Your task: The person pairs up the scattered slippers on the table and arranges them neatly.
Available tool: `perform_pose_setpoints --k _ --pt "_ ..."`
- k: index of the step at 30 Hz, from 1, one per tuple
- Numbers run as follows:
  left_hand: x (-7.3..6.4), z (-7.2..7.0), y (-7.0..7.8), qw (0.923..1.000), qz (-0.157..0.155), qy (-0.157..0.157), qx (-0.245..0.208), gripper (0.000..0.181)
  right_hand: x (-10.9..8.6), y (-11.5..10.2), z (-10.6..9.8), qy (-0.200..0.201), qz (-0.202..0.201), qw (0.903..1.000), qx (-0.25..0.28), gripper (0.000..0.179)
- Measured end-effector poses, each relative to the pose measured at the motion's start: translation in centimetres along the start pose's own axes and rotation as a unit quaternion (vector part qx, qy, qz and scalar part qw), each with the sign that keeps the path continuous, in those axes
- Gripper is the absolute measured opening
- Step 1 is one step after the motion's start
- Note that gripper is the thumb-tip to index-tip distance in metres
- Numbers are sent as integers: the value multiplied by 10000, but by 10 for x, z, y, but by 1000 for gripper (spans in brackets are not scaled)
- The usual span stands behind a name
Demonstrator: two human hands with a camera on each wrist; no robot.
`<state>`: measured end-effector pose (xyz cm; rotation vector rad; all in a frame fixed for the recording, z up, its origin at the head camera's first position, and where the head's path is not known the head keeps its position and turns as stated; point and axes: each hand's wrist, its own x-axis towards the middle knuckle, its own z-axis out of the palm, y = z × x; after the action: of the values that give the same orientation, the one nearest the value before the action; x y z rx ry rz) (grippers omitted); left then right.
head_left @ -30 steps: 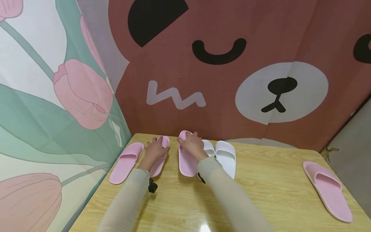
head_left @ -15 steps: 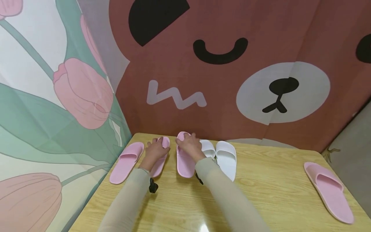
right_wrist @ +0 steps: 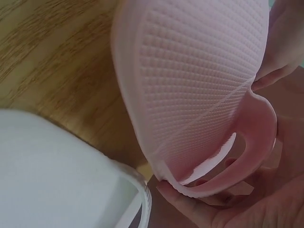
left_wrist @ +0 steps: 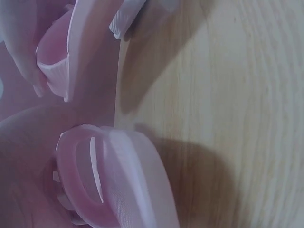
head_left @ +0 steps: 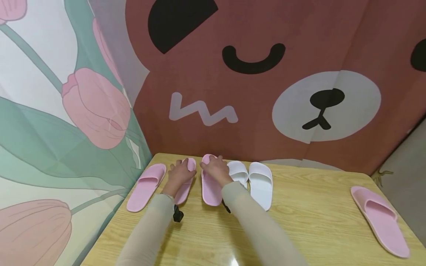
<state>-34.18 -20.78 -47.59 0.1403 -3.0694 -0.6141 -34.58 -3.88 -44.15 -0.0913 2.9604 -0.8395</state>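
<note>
My left hand point(head_left: 180, 173) grips a pink slipper point(head_left: 183, 194) over its strap, near the toe end. In the left wrist view that slipper point(left_wrist: 137, 175) casts a shadow on the wood. Just to the right, my right hand point(head_left: 216, 170) holds another pink slipper point(head_left: 211, 190). The right wrist view shows this slipper's point(right_wrist: 199, 71) textured footbed, with fingers point(right_wrist: 190, 206) spread around the sides of the strap. Both slippers point toward the wall, with a narrow gap between them. Part of each strap is hidden under the hands.
A third pink slipper point(head_left: 145, 190) lies left of my left hand. Two white slippers point(head_left: 261, 188) sit side by side at my right wrist. Another pink slipper point(head_left: 381, 223) rests far right on the wooden table point(head_left: 309, 214). The bear-printed backdrop point(head_left: 253, 122) rises behind the back edge.
My right hand has moved left and slightly toward me with its slipper, narrowing the gap to the left hand's slipper and uncovering more of the white pair. The left hand stays nearly in place.
</note>
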Motion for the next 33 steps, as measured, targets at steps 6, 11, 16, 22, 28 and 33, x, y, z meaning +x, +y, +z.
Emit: perform_pose_setpoints --k 6,11,16,22,28,33 --pt "1 4 0 10000 30 32 6 79 1 1 4 37 32 9999 104 67" --pt "4 5 -1 10000 5 39 9 80 5 2 7 22 9 10000 69 70" --pt "3 7 -3 10000 -7 21 -22 82 7 2 13 5 57 10000 -5 69" --pt "4 10 -7 10000 -70 -22 -30 82 5 3 18 30 67 10000 64 65" --pt "6 13 -8 9999 -98 -74 -88 82 7 4 22 5 153 9999 -39 65" --pt "5 12 -7 9998 -125 -84 -107 82 9 3 25 -14 128 9996 -232 68"
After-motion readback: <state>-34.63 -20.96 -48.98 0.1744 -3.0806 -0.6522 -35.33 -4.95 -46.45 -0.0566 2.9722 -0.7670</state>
